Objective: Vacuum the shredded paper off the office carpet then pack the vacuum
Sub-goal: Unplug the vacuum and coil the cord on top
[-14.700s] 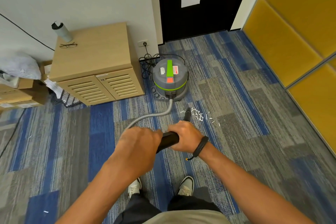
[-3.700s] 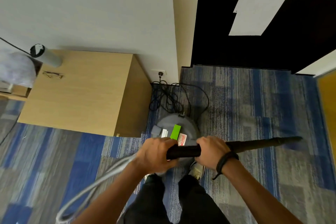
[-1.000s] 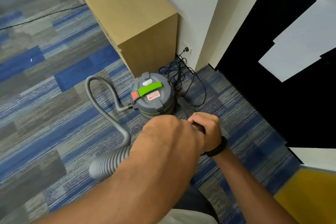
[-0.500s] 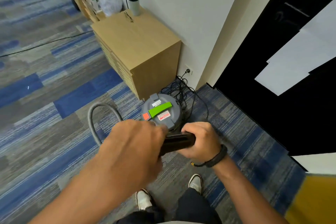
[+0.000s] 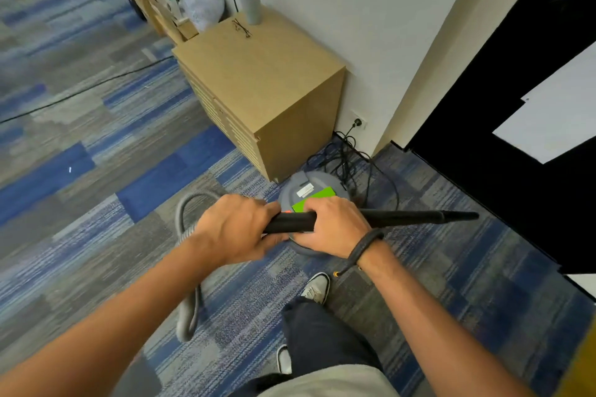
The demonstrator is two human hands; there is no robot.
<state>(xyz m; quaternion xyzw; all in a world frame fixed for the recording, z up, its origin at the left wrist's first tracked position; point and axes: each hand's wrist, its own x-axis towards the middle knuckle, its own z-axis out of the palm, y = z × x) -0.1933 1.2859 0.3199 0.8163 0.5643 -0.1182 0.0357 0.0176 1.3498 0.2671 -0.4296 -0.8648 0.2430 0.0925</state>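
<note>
Both hands are clamped on the black wand [image 5: 403,217], a smooth, rigid plastic tube held roughly level above the carpet [image 5: 96,203]. The left hand [image 5: 238,229] curls round the thicker grip end, the right hand [image 5: 335,226] round the tube just beside it, with a short stretch of tube bare between them. A dark braided cord bracelet [image 5: 364,246] circles the right wrist. The wand tapers in steps to a narrow nozzle tip pointing toward the right, near the black door [image 5: 516,106].

From the left hand a grey ribbed hose [image 5: 190,306] loops over the carpet in a soft arc beside the person's legs. Under the hands sits the vacuum canister [image 5: 309,185], a round grey plastic drum with a bright green strip and white labels on its lid; it stands on the carpet at the corner of the cabinet [image 5: 264,84], near the wall. A tangle of thin black power cord [image 5: 351,158] lies behind it, with 1 plug in the wall socket [image 5: 358,122].

The carpet is low-pile tile in streaky blue and grey rectangles; 1 small white paper scrap [image 5: 70,169] lies on a blue tile well to the left. The cabinet is a boxy light-wood unit with slatted fronts. On its top, near the wall edge, stand a grey cylindrical tumbler [image 5: 251,5] with a black lid and, just beside it, thin wire-framed glasses [image 5: 242,28].
</note>
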